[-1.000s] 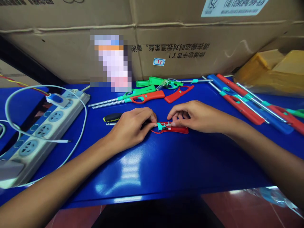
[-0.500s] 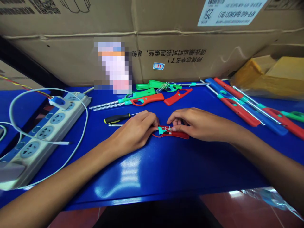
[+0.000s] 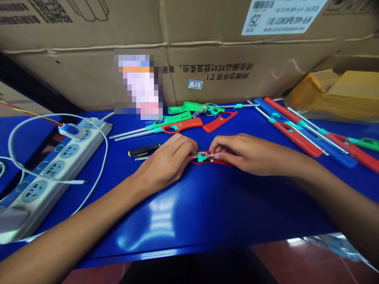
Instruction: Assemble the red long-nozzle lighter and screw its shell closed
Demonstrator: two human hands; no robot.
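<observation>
An opened red lighter casing [image 3: 222,161] lies on the blue table between my hands, with a teal trigger piece [image 3: 201,158] and thin white wires showing inside. My left hand [image 3: 174,156] pinches the casing's left end, its fingertips beside the teal piece. The fingers of my right hand [image 3: 237,152] are closed around the small parts and the casing's middle; exactly what they pinch is partly hidden. A metal rod [image 3: 141,158] sticks out at the left from under my left hand. Just behind it lies a black and yellow screwdriver [image 3: 143,150], its shaft covered by that hand.
Behind my hands lie green and orange lighters [image 3: 183,125] and a loose red casing half [image 3: 219,121]. Several red and blue lighters [image 3: 296,126] are at the right. A power strip [image 3: 56,169] with a white cable is at the left. A large cardboard box [image 3: 103,86] stands at the back.
My right fingers have moved left and closed onto the parts in the casing. My left hand has shifted slightly, covering the screwdriver's shaft. The whole view has moved a little.
</observation>
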